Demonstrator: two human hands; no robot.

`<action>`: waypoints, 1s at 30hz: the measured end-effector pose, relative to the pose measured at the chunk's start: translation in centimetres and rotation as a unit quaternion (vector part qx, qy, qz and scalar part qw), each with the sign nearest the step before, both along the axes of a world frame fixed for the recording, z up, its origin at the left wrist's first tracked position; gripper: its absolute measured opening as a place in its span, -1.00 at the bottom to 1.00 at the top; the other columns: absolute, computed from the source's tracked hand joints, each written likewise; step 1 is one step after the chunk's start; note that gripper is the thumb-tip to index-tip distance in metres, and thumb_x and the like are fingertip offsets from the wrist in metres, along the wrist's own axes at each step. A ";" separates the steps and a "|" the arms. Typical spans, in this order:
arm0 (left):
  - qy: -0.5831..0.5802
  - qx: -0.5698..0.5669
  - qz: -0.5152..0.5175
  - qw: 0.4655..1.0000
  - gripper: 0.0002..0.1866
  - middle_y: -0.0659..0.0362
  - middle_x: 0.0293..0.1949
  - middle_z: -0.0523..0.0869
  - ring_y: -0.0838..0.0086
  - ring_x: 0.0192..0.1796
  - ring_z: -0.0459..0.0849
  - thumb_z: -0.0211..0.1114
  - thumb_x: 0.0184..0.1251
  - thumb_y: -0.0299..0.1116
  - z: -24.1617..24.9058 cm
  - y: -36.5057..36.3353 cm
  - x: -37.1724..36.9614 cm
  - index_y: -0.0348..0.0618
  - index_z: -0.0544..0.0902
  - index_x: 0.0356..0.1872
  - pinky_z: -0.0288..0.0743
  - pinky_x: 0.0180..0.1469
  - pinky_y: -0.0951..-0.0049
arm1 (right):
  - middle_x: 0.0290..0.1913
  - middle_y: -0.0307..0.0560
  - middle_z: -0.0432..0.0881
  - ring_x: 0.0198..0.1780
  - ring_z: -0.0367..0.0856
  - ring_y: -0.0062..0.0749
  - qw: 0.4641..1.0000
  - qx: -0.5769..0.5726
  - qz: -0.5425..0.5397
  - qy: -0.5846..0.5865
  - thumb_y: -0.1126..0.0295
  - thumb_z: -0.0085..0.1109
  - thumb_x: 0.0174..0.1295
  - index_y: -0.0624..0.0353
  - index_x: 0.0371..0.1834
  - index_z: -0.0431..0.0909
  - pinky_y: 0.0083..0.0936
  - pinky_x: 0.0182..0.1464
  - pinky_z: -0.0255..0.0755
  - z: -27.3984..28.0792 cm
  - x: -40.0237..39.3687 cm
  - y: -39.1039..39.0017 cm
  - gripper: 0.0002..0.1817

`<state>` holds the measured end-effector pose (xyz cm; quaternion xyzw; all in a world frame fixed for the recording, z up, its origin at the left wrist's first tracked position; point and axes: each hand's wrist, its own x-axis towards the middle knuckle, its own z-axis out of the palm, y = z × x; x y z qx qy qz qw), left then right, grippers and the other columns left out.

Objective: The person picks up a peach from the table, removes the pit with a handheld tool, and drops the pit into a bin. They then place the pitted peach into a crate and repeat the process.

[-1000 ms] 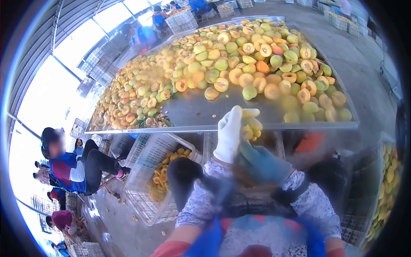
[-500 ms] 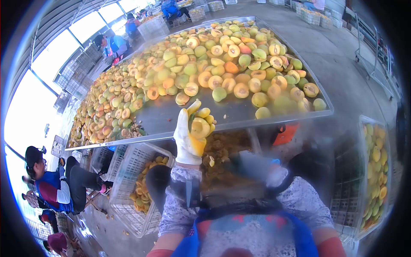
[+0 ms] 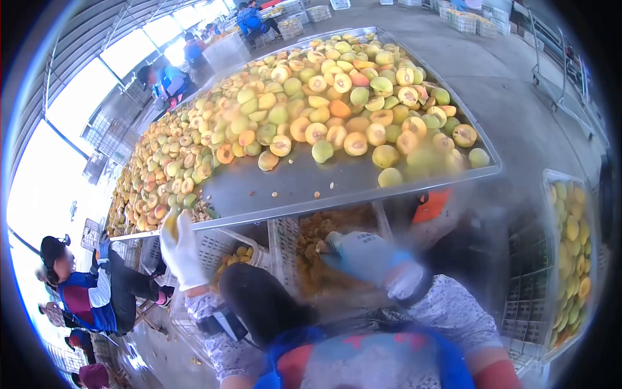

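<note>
My left hand [image 3: 179, 249], in a white glove with yellow-coated fingers, is raised at the front left edge of the metal table [image 3: 259, 191]. Its back faces me and its fingers are mostly turned away, hiding any contents. My right hand [image 3: 363, 254], in a blue-grey glove, reaches low over a crate [image 3: 282, 249] of brownish fruit scraps [image 3: 317, 227]. Its fingers are curled in, and I cannot tell what they hold. Halved and whole peaches [image 3: 317, 133] are heaped across the table, with a few loose pits [image 3: 317, 194] near the front.
Another crate with yellow peach halves [image 3: 236, 258] stands below the table by my left knee. At the right is a tall crate of peach halves [image 3: 571, 240]. A seated person [image 3: 84, 285] works at the left, and others sit behind the table. A metal cart [image 3: 560, 84] stands at the back right.
My left hand, which held a peach half above the table's front edge, has moved left and turned its back to me. My right hand has shifted left over the scraps crate.
</note>
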<state>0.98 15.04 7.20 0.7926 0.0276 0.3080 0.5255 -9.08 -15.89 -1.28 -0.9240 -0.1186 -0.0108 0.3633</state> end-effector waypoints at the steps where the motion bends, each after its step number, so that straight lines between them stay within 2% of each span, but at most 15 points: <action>1: -0.038 0.156 -0.057 0.985 -0.52 -0.04 0.18 0.70 0.25 0.12 0.70 0.38 0.47 -0.22 -0.9 -1.8 2.2 -0.34 0.61 0.26 0.51 0.26 0.31 | -0.26 0.19 0.76 -0.18 0.75 0.18 1.000 -0.008 0.004 0.011 0.04 0.17 0.44 0.15 -0.06 0.58 0.05 -0.13 0.58 -0.6 0.3 0.0 -0.63; 3: 0.001 0.163 -0.180 0.970 -0.44 -0.03 0.22 0.70 0.24 0.18 0.69 0.43 0.42 -0.16 -2.0 -9.7 5.0 -0.24 0.58 0.33 0.49 0.29 0.35 | -0.25 0.19 0.76 -0.18 0.75 0.16 1.000 -0.002 -0.014 0.011 0.04 0.17 0.43 0.15 -0.05 0.58 0.04 -0.13 0.58 -1.0 0.4 -0.6 -0.63; 6: 0.032 0.267 -0.245 0.932 -0.24 -0.04 0.38 0.56 0.11 0.32 0.62 0.45 0.28 0.05 -4.7 -18.4 9.2 -0.11 0.49 0.43 0.45 0.37 0.29 | -0.25 0.19 0.76 -0.18 0.76 0.15 0.999 -0.008 -0.049 0.016 0.07 0.15 0.46 0.14 -0.04 0.58 0.05 -0.14 0.58 -1.9 0.6 -1.9 -0.65; 8: 0.105 0.276 -0.270 0.916 -0.16 -0.12 0.31 0.63 0.05 0.33 0.62 0.46 0.27 0.09 -7.4 -21.8 11.8 -0.05 0.42 0.50 0.42 0.40 0.20 | -0.27 0.19 0.75 -0.19 0.74 0.16 0.997 -0.010 -0.076 0.022 0.07 0.12 0.48 0.16 -0.05 0.58 0.05 -0.14 0.56 -2.3 0.6 -3.0 -0.65; 9: 0.059 0.364 -0.248 0.896 -0.29 -0.07 0.27 0.67 0.16 0.29 0.66 0.42 0.34 -0.02 -7.9 -23.1 12.4 -0.09 0.47 0.44 0.46 0.35 0.30 | -0.30 0.20 0.74 -0.21 0.73 0.18 0.996 -0.005 -0.089 0.025 0.07 0.10 0.49 0.18 -0.07 0.58 0.06 -0.14 0.55 -2.4 0.6 -3.4 -0.64; 12: 0.224 0.238 -0.363 0.873 -0.46 0.02 0.23 0.70 0.30 0.21 0.69 0.34 0.44 -0.15 -7.0 -22.3 14.1 -0.12 0.54 0.37 0.52 0.27 0.32 | -0.35 0.19 0.72 -0.27 0.72 0.20 0.991 0.018 -0.133 -0.019 0.11 0.08 0.52 0.20 -0.10 0.59 0.07 -0.16 0.53 -1.6 0.5 -4.1 -0.66; 13: 0.243 -0.028 -0.426 0.871 -0.60 0.09 0.20 0.71 0.43 0.15 0.69 0.28 0.50 -0.28 -7.8 -21.9 14.3 -0.14 0.61 0.28 0.56 0.19 0.33 | -0.36 0.17 0.72 -0.29 0.71 0.20 0.988 0.027 -0.147 -0.046 0.13 0.07 0.52 0.19 -0.10 0.60 0.08 -0.17 0.53 -1.0 0.7 -4.2 -0.68; 14: 0.286 -0.192 -0.442 0.828 -0.65 0.09 0.20 0.71 0.42 0.14 0.69 0.27 0.51 -0.33 -8.4 -20.2 14.1 -0.15 0.64 0.24 0.57 0.19 0.28 | -0.38 0.17 0.72 -0.31 0.71 0.19 0.983 0.048 -0.162 -0.073 0.15 0.09 0.52 0.18 -0.14 0.61 0.06 -0.22 0.53 -0.5 1.0 -4.0 -0.70; 16: 0.253 -0.153 -0.404 0.866 -0.59 0.13 0.04 0.76 0.50 -0.08 0.70 0.35 0.45 -0.24 -7.5 -20.2 11.0 -0.23 0.65 0.21 0.59 -0.04 0.46 | -0.42 0.17 0.72 -0.36 0.71 0.18 0.969 0.089 -0.191 -0.127 0.18 0.13 0.51 0.14 -0.22 0.64 0.02 -0.31 0.52 0.1 1.7 -3.5 -0.73; 19: 0.171 0.079 -0.339 0.922 -0.50 0.10 0.02 0.77 0.50 -0.05 0.72 0.38 0.42 -0.13 -7.2 -20.8 8.5 -0.21 0.63 0.26 0.60 0.02 0.42 | -0.43 0.17 0.69 -0.44 0.70 0.08 0.935 0.037 -0.289 -0.201 0.19 0.16 0.51 0.18 -0.28 0.63 -0.05 -0.34 0.52 -0.2 2.6 -3.5 -0.71; 21: 0.166 0.076 -0.365 0.913 -0.44 0.07 0.02 0.78 0.45 -0.02 0.74 0.40 0.40 -0.07 -7.1 -21.8 7.3 -0.20 0.62 0.28 0.61 0.05 0.35 | -0.46 0.12 0.68 -0.51 0.67 -0.07 0.905 0.175 -0.285 -0.263 0.15 0.17 0.51 0.22 -0.30 0.61 -0.10 -0.39 0.51 -3.2 4.8 -4.2 -0.66; 24: 0.122 0.144 -0.396 0.899 -0.42 -0.05 0.03 0.78 0.25 0.05 0.76 0.39 0.36 0.00 -7.5 -23.6 7.1 -0.20 0.64 0.24 0.59 0.15 0.29 | -0.53 -0.17 0.58 -0.63 0.51 -0.49 0.832 0.410 -0.299 -0.224 0.04 0.17 0.51 0.20 -0.19 0.60 -0.39 -0.58 0.40 -4.8 6.2 -5.6 -0.61; 26: 0.124 0.301 -0.412 0.851 -0.39 -0.07 0.04 0.78 0.13 0.08 0.76 0.36 0.34 0.10 -6.4 -25.2 5.8 -0.18 0.66 0.20 0.57 0.20 0.22 | -0.55 -0.29 0.54 -0.64 0.46 -0.62 0.753 0.579 -0.312 -0.008 0.01 0.17 0.50 0.17 -0.12 0.58 -0.53 -0.63 0.33 0.3 3.2 -6.4 -0.61; 27: 0.060 0.362 -0.412 0.834 -0.39 -0.06 0.04 0.79 0.06 0.09 0.75 0.33 0.30 0.14 -7.1 -25.9 5.6 -0.14 0.69 0.17 0.56 0.22 0.18 | -0.55 -0.35 0.51 -0.64 0.40 -0.72 0.739 0.597 -0.312 -0.007 0.02 0.18 0.50 0.12 -0.07 0.56 -0.68 -0.63 0.25 0.4 3.0 -6.7 -0.64; 30: 0.132 0.357 -0.457 0.804 -0.43 -0.05 0.02 0.80 0.07 0.09 0.76 0.34 0.29 0.09 -7.5 -28.0 6.0 -0.14 0.71 0.15 0.57 0.20 0.21 | -0.55 -0.35 0.52 -0.65 0.40 -0.71 0.757 0.563 -0.330 -0.018 0.05 0.20 0.50 0.12 -0.12 0.55 -0.65 -0.64 0.25 0.5 2.4 -7.0 -0.67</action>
